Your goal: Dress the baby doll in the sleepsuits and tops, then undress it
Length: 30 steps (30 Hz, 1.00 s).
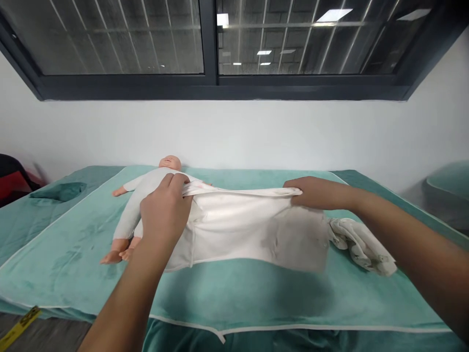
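Stretched between my two hands is a white garment [238, 225], its upper edge pulled nearly straight and its lower part hanging over the bed. My left hand [166, 205] grips the left end of that edge, in front of the baby doll. At the other end, my right hand [313, 192] pinches the cloth between thumb and fingers. The baby doll [146, 188], with a white cloth body, lies on its back at the left, partly hidden by my left hand. A bunched white printed cloth [361, 244] rests right of the garment, near my right forearm.
A teal padded cover [234, 298] with white piping lies over the bed. Behind it rise a white wall [234, 132] and a dark-framed window [208, 85]. A red and black item [14, 181] stands far left; yellow tape [20, 327] marks the floor.
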### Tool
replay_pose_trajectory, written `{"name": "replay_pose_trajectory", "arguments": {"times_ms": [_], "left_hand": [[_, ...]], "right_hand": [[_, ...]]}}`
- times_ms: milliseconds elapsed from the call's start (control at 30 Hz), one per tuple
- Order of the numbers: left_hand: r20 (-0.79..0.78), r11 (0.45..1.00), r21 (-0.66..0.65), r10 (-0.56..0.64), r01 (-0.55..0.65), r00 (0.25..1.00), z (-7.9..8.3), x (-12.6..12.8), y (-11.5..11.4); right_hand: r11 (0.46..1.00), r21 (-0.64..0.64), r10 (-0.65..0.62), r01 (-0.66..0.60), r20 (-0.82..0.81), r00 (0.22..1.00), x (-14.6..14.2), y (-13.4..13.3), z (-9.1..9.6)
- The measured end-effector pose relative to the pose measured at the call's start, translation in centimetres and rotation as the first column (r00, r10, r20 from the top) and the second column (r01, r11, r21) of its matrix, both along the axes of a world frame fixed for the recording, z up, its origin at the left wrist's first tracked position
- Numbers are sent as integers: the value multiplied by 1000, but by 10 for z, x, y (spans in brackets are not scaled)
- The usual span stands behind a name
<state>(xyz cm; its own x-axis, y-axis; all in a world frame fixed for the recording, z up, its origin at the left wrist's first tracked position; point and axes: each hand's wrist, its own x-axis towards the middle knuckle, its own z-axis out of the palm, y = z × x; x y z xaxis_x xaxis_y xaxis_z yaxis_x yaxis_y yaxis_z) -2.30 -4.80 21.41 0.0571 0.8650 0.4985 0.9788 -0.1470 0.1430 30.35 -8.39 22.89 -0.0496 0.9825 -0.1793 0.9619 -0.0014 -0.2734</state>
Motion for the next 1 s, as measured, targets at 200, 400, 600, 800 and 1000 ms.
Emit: {"name": "replay_pose_trajectory", "arguments": {"times_ms": [200,400,600,800,1000], "left_hand": [[-57,996,-89,-16,11,998,-60,20,42],[15,895,-332,-312,299,950,-139,51,43],[38,885,-415,-216,212,976,-162,62,65],[10,923,-361,-140,134,990,-160,71,79],[-80,958,-238,-180,157,980,-168,73,94]], "right_hand": [[985,162,-105,55,313,944,-35,38,-62],[966,253,56,-43,-44,997,-88,39,-167],[938,310,-150,156,-43,988,-88,66,-202],[868,429,-294,250,36,955,-88,85,-200],[851,458,-339,255,110,934,-84,92,-206]]}}
